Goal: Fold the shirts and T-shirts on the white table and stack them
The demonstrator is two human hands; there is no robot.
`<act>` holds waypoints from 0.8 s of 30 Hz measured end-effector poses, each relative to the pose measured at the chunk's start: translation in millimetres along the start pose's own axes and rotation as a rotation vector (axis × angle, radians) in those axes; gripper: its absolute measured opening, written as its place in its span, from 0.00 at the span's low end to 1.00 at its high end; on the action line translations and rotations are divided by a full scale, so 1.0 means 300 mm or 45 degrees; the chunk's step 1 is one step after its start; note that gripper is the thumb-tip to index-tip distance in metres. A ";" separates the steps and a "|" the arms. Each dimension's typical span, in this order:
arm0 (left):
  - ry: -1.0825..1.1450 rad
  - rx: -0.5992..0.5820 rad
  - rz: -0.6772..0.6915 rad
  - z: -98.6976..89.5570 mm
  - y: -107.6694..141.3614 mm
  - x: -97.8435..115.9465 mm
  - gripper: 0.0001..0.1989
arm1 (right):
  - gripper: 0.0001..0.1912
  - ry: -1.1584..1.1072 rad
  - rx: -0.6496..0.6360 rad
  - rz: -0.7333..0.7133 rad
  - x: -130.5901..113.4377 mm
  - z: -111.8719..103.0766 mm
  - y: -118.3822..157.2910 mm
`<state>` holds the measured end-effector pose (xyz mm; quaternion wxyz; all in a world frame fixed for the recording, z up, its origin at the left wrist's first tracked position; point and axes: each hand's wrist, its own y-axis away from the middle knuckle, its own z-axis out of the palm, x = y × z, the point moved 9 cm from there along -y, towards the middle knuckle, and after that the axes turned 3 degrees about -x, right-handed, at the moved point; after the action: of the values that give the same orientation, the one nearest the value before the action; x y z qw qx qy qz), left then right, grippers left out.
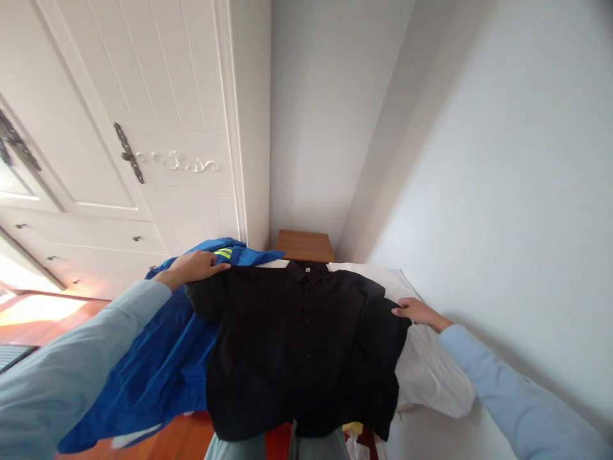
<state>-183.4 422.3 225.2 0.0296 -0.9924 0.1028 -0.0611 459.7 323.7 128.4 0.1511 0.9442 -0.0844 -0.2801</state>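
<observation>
Black shirt (306, 345) is stretched out, buttons up, btwn both hands, collar (309, 273) at the far end. Blue jacket (167, 358) lies by its L side, white cloth (438, 367) by its R. L hand (194, 267) pinches the shirt's top edge near the shoulder; R hand (417, 312) pinches the other sleeve's end, thumb & fingers together. To spread it well: even tension outward, collar centred, R sleeve folds smoothed. Shirt's prob. resting on sth, but it covers the support, so can't be sure. Creases & lower buttons hard to make out, black on black; both forearms cut off at frame edges.
</observation>
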 end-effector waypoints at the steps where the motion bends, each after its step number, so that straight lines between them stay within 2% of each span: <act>1: -0.036 0.051 -0.046 -0.032 -0.002 -0.035 0.28 | 0.20 -0.103 0.039 0.021 0.014 -0.044 0.007; 4: -0.133 0.174 -0.230 -0.097 0.009 -0.138 0.27 | 0.14 -0.237 0.258 0.169 0.093 -0.192 0.034; 7: -0.199 0.074 -0.350 -0.067 0.023 -0.176 0.28 | 0.10 0.098 0.469 0.380 0.159 -0.300 0.063; 9: -0.236 0.002 -0.269 -0.031 0.023 -0.123 0.29 | 0.14 0.345 0.584 0.463 0.156 -0.338 0.080; 11: -0.272 0.054 -0.063 -0.018 0.023 -0.002 0.30 | 0.18 0.477 0.695 0.431 0.103 -0.346 0.090; 14: -0.286 0.207 0.287 0.003 0.048 0.243 0.31 | 0.19 0.593 0.756 0.179 -0.055 -0.294 0.078; 16: -0.243 0.150 0.467 0.077 0.074 0.400 0.32 | 0.19 0.612 0.701 -0.062 -0.175 -0.216 0.056; 18: -0.170 0.003 0.561 0.195 0.103 0.523 0.35 | 0.19 0.531 0.586 -0.265 -0.265 -0.123 0.029; 20: -0.069 -0.144 0.530 0.326 0.130 0.590 0.37 | 0.17 0.381 0.482 -0.362 -0.306 -0.047 0.006; 22: -0.011 -0.262 0.430 0.448 0.154 0.607 0.38 | 0.15 0.255 0.458 -0.351 -0.303 -0.003 -0.001; 24: 0.002 -0.262 0.359 0.521 0.172 0.603 0.38 | 0.14 0.191 0.518 -0.298 -0.280 0.020 0.031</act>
<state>1.8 341.6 87.6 -0.0642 -0.9658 0.2468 -0.0462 386.2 334.0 169.1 -0.0697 0.9767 -0.0174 -0.2022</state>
